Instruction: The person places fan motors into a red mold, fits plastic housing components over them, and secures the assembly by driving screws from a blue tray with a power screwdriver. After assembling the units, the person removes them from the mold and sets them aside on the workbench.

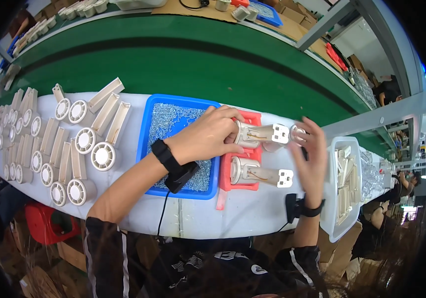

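Note:
My left hand (pixel 210 134) reaches across a blue tray (pixel 143 144) of small screws. Its fingers and thumb close round the round end of a white plastic housing (pixel 262 133), which lies in a red fixture (pixel 224 174). Wires show inside this housing's arm. A second white housing (pixel 260 173) of the same shape sits nearer me in the fixture. My right hand (pixel 312 154), slightly blurred, is raised past the far housing's square end. Its fingers are apart beside a round white part (pixel 297 132); whether they touch it I cannot tell.
Several white housings with slotted round caps (pixel 104 156) stand in rows at the left. A clear bin (pixel 333 198) of long white parts is at the right, below a grey metal post (pixel 371 121). Behind the table runs a green conveyor belt (pixel 213 59).

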`<action>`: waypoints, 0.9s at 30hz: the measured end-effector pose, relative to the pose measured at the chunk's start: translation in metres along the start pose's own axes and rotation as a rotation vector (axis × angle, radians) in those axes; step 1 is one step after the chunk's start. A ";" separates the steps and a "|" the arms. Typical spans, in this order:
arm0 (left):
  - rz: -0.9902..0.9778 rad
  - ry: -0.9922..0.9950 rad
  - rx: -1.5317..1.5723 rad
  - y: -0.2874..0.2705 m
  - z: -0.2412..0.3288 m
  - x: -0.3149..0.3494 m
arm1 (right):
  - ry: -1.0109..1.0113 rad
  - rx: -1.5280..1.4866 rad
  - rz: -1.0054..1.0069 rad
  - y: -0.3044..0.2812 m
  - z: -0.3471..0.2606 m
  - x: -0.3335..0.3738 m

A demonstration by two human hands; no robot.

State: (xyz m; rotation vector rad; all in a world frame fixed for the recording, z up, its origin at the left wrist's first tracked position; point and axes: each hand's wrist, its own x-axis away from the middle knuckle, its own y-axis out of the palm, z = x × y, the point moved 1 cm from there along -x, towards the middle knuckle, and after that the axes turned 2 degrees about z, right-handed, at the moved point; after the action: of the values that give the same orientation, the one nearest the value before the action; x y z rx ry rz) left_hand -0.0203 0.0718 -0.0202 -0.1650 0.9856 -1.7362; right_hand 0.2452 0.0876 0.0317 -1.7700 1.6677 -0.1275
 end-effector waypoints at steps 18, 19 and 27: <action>-0.237 0.172 0.092 -0.002 0.059 0.006 | 0.207 -0.157 0.398 -0.173 0.036 0.078; -0.254 0.141 0.105 0.000 0.060 0.005 | 0.065 -0.217 0.476 -0.194 0.017 0.070; -0.283 0.072 0.089 0.009 0.056 0.009 | -0.784 -0.949 0.612 -0.215 -0.065 0.036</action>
State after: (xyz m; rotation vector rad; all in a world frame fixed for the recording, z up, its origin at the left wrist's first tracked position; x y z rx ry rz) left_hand 0.0139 0.0341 0.0070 -0.1923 0.9705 -2.0535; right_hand 0.3989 0.0143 0.1820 -1.4284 1.6241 1.6300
